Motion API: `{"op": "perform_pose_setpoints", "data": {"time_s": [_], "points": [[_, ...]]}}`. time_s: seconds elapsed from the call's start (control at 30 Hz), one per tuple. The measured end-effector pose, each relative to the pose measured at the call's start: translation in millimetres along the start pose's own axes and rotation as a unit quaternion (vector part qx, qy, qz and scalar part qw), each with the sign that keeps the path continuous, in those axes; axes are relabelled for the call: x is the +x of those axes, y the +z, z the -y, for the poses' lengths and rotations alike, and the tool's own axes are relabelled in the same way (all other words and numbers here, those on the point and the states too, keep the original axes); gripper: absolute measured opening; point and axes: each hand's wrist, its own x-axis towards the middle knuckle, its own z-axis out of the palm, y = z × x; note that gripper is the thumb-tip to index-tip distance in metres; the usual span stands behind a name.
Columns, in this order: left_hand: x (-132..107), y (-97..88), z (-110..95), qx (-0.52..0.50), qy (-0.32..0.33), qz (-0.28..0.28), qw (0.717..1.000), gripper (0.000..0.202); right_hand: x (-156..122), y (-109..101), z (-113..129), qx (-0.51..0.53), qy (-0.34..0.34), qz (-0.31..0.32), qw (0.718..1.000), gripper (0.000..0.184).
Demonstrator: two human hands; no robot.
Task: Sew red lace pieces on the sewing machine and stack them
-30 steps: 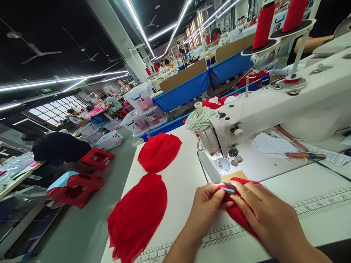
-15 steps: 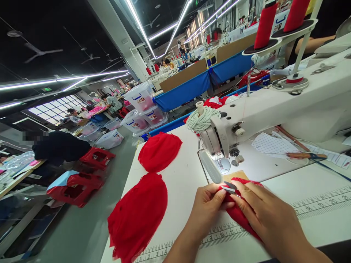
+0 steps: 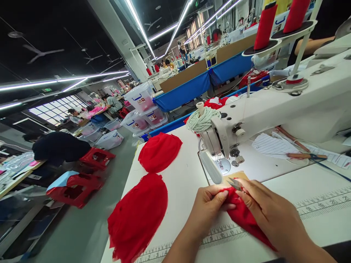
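Note:
My left hand pinches the edge of a small red fabric piece lying on the white sewing table. My right hand rests on the same piece and holds small metal thread snips, their blades pointing left toward the fabric's top edge. Both hands sit just in front of the needle area of the white sewing machine. Most of the fabric lies hidden under my right hand.
Two stacks of red fabric pieces lie at the table's left. A cone of pale cord sits on the machine head; red thread spools stand above. Papers lie behind the machine. Red stools, plastic bins and other workers fill the aisle at left.
My right hand has shifted slightly back and right with the snips, whose blades now show open above the fabric edge. The left hand's pinch has stayed in place.

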Motion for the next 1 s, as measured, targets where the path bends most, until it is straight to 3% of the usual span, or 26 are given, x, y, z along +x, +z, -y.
{"op": "perform_pose_setpoints", "data": {"time_s": [0.13, 0.37, 0.6, 1.0], "points": [[3.3, -3.4, 6.1, -0.029, -0.011, -0.041, 0.999, 0.026, 5.0, -8.2, -2.6, 0.043, 0.054, 0.015, 0.997, 0.037], [6.9, -6.5, 13.6, 0.018, 0.001, -0.092, 0.996, 0.033, -3.8, -9.3, 3.6, -0.055, 0.006, -0.071, 0.996, 0.039], [6.5, -6.0, 12.7, 0.032, 0.016, -0.082, 0.996, 0.033, -13.1, -1.9, 0.9, -0.077, -0.026, -0.04, 0.996, 0.036], [5.3, -5.4, 10.4, 0.027, 0.043, -0.055, 0.997, 0.027, -9.7, -3.5, 5.0, -0.064, -0.027, -0.024, 0.997, 0.038]]}}
